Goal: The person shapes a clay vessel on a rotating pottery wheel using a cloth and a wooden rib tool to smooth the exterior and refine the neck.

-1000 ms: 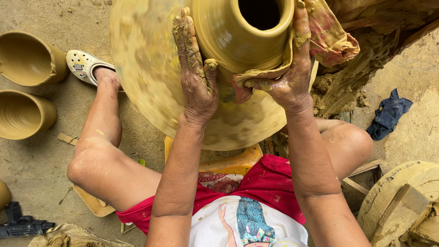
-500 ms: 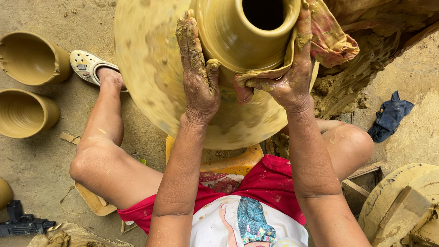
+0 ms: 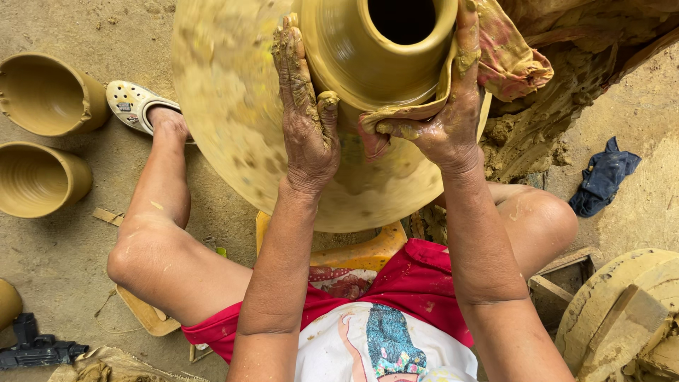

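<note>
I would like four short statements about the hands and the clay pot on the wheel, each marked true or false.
1. The left hand lies flat against the side of the clay pot. True.
2. The right hand is bare, with nothing in it. False: it presses a wet cloth against the pot.
3. Two finished clay pots stand on the ground at the left. True.
4. The pot's mouth is closed with a lid. False: the mouth is open and dark inside.
</note>
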